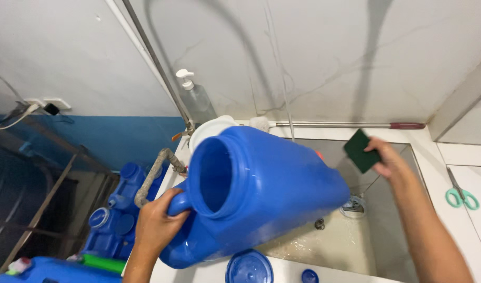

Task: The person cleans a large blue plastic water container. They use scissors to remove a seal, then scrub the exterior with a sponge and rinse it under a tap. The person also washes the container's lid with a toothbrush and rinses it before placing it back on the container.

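Head view is looking down into a white sink [434, 173], where the left hand [155, 222] is curling its fingers tightly round the handle of a large blue plastic jug [272, 188]. The jug is lying tilted on its side over the sink's left edge, its wide open mouth facing the camera and its base pointing toward the basin's middle. The right hand [390, 160] is hovering above the sink's right half, pinching a dark green scouring pad [361, 151] between thumb and fingertips, just beside the jug's base but apart from it.

Down in the basin, shallow soapy water is sitting around a round metal drain [353, 206]. On the sink's front edge, a large blue lid [249, 267] is lying flat, with a small blue cap [309, 275] just to its right. A clear pump bottle [197, 99] is standing at the back left corner, against the wall. A long rod with a dark red grip [350, 125] is lying along the back edge. Green-handled scissors [460, 194] are resting on the right ledge. More blue containers [117, 220] are crowding the floor beyond the sink's left edge.
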